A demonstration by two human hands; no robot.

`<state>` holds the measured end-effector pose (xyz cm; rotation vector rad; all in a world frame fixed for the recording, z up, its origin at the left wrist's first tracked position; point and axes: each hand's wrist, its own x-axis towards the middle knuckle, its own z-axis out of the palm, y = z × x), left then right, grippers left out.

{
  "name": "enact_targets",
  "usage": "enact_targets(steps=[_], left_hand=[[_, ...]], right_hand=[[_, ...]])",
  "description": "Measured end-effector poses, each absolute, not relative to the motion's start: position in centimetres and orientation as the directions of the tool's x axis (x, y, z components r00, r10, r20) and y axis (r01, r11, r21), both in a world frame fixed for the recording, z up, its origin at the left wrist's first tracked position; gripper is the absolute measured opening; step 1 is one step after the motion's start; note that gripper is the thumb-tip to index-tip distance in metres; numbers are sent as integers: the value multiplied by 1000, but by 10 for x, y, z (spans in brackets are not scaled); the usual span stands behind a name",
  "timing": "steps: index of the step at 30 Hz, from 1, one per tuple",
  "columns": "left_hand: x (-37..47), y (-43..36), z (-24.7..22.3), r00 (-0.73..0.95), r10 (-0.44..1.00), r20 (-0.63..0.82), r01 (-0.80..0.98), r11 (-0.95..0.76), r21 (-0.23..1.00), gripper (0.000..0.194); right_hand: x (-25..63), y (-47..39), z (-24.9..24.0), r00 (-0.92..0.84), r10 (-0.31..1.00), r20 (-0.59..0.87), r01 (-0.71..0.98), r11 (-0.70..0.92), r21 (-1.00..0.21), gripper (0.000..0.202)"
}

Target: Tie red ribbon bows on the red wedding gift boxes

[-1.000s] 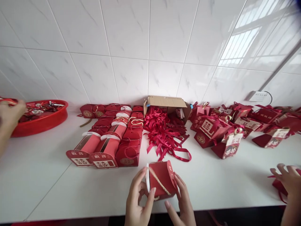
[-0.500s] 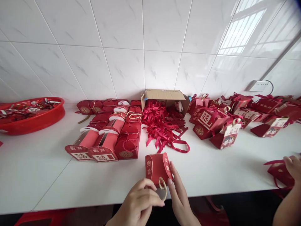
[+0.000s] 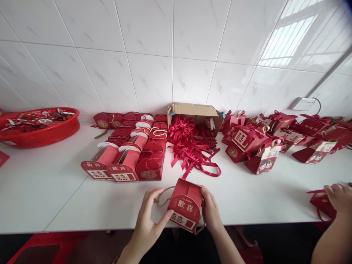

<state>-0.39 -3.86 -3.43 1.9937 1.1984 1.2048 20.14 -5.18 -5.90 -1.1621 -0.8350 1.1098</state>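
Note:
A small red gift box point(image 3: 184, 205) with gold and white lettering is between my hands at the table's front edge, tilted with its lettered end toward me. My right hand point(image 3: 211, 209) grips its right side, fingers behind and partly hidden. The thumb of my left hand point(image 3: 151, 216) presses on the box's lower left corner, while its fingers reach up around the twisted rope handle point(image 3: 165, 194) sticking out on the left. Another part of the rope hangs along the right side, beside my right palm.
Rows of red gift boxes point(image 3: 151, 161) stand to the left. Red ribbons point(image 3: 189, 146) spill from a cardboard box point(image 3: 192, 109) at the wall. Finished-looking ribboned boxes point(image 3: 264, 157) crowd the right. A red basin point(image 3: 41, 135) holds wrapped sweets. Another person's hand point(image 3: 339, 198) holds a box at far right.
The gift box has turned so its lettered end faces me. My left hand has moved from the rope loop in front to the box's left side; my right hand keeps its right side.

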Motion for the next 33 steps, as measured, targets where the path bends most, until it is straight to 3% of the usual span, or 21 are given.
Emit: enact_targets(steps=[5, 8, 12, 14, 18, 23, 30, 33], left_hand=[[4, -48, -44, 403, 876, 267, 300, -402, 865, 48], [6, -51, -53, 374, 888, 269, 260, -378, 888, 59], [4, -41, -62, 295, 912, 287, 270, -367, 890, 58], [0, -33, -64, 295, 914, 279, 281, -363, 888, 56], [-12, -25, -69, 269, 922, 278, 289, -352, 890, 48], [-18, -25, -76, 192, 950, 246, 252, -290, 923, 36], [-18, -23, -73, 198, 959, 200, 222, -243, 944, 37], [-19, -22, -76, 202, 960, 194, 234, -240, 942, 37]], right_hand=[[200, -46, -59, 300, 949, -97, -147, -55, -988, 48], [194, -44, -60, 324, 942, -91, -127, -52, -991, 47], [181, -34, -61, 290, 956, 36, -56, 55, -997, 48], [182, -25, -63, 257, 960, 112, 41, 105, -994, 51], [205, 1, -64, 240, 930, 277, 386, 170, -907, 46], [250, 38, -62, 192, 924, 331, 539, 182, -823, 21], [291, 54, -65, 331, 903, 274, 606, 19, -795, 10], [304, 37, -59, 359, 895, 265, 571, 13, -821, 17]])
